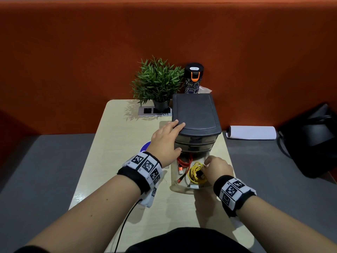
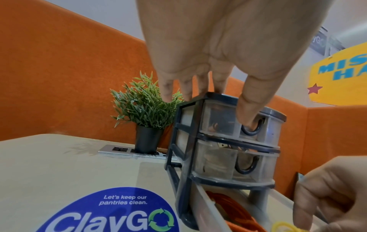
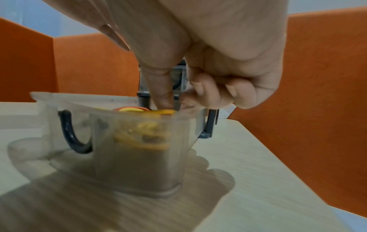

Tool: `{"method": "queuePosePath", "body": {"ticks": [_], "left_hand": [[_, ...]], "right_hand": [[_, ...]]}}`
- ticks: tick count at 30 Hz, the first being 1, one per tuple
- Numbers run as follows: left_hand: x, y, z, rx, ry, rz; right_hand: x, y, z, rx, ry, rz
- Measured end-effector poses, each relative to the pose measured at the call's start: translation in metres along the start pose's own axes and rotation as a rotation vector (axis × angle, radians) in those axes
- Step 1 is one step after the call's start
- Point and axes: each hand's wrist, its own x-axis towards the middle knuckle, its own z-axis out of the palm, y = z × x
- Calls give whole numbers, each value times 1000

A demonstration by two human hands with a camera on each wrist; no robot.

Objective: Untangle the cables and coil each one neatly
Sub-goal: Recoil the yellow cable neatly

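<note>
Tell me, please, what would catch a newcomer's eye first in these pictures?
Likely the yellow cable and orange cable in the open bottom drawer at the table's centre, where the right hand reaches in. The left hand rests on the drawer unit behind.

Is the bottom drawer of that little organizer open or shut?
Open: the bottom drawer is pulled out toward the person, showing the orange cable and yellow cable inside.

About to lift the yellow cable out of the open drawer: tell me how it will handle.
The yellow cable looks thin and loosely looped, so it will probably flop and uncoil. It lies beside the orange cable in the bottom drawer, so it may snag it. It is likely light; the right hand should manage alone.
</note>
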Motion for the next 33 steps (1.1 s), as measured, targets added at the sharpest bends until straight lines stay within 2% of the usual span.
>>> {"method": "queuePosePath", "body": {"ticks": [3,7,10,12,14,17,21,25,28,33], "left_hand": [[-1,-1,1,16,-11,5],[-1,-2,0,71,-31,24],[-1,-3,1,95,-36,36],[0,-3,0,98,-30,43],[1,-2,-1,103,-17,51],[1,0,-3,123,2,76],[2,-1,-8,155,-3,113],[2,-2,-15,133,-38,118],[1,-2,-17,119,-51,116],[0,-4,-15,78,-59,114]], "right_hand": [[-2,0,-2,35,13,0],[-6,2,-4,218,5,-15],[-18,7,-7,309,-100,-213],[-29,10,-6,223,-186,-400],[-33,13,0,-21,-206,-540],[-30,15,10,-232,-168,-596],[-19,7,7,-204,-75,-589],[-5,-3,2,-190,32,-411],[7,-7,3,-147,22,-277],[23,-5,9,-94,-4,-295]]}}
